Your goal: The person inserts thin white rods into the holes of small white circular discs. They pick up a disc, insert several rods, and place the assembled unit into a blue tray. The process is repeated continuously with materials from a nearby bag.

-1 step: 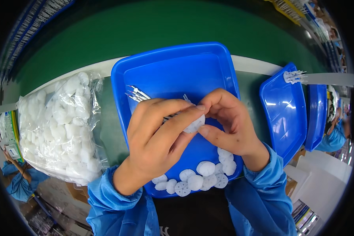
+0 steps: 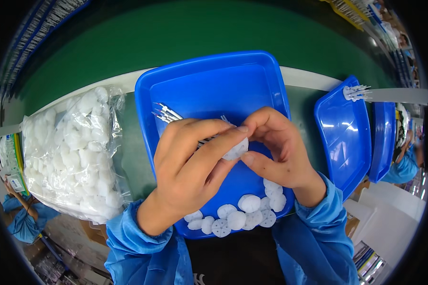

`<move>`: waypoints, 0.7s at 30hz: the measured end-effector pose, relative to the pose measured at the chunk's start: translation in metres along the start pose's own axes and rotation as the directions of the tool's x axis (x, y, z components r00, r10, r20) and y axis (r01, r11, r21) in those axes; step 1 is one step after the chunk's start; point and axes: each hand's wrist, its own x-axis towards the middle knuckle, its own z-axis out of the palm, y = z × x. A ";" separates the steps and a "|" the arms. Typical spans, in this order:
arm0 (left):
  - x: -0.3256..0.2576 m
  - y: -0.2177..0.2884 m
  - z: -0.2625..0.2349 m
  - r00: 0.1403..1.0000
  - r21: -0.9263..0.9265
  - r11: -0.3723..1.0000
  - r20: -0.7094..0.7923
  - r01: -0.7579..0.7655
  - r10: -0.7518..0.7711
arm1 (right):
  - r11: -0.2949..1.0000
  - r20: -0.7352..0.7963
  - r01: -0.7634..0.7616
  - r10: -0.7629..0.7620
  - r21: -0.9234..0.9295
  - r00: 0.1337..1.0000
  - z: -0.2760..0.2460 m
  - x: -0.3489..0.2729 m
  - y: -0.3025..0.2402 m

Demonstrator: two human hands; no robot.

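Over the blue tray [image 2: 176, 71], my two hands meet at a small white round disc [image 2: 236, 150] with little holes in its face. My left hand [image 2: 188, 164] has its fingers curled round the disc from the left, with several thin rods partly hidden behind it. From the right, my right hand [image 2: 278, 152] pinches the disc's edge between thumb and fingers. A bundle of thin white rods with dark tips [image 2: 167, 113] lies in the tray beyond my left hand. More white discs [image 2: 236, 220], some showing holes, line the tray's near edge.
To the left, a clear plastic bag [image 2: 71, 152] bulges with white discs. A second blue tray [image 2: 342, 137] stands at the right, with white rods set in a disc [image 2: 356, 92] at its far rim. Beyond lies a green surface [image 2: 199, 28]. Other people's blue sleeves show at both sides.
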 end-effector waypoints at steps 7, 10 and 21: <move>-0.002 -0.001 0.003 1.000 0.011 1.000 0.008 -0.004 0.004 | 0.975 -0.090 0.047 -0.068 -0.217 0.994 0.001 0.002 0.002; 0.001 0.001 0.001 0.999 -0.003 1.000 0.044 0.024 -0.024 | 0.994 -0.120 -0.052 0.040 -0.096 0.992 0.001 0.002 0.000; 0.014 -0.026 -0.008 0.962 -0.349 0.898 0.049 0.267 -0.267 | 0.077 0.199 0.240 -0.348 -0.968 0.916 -0.005 0.003 0.003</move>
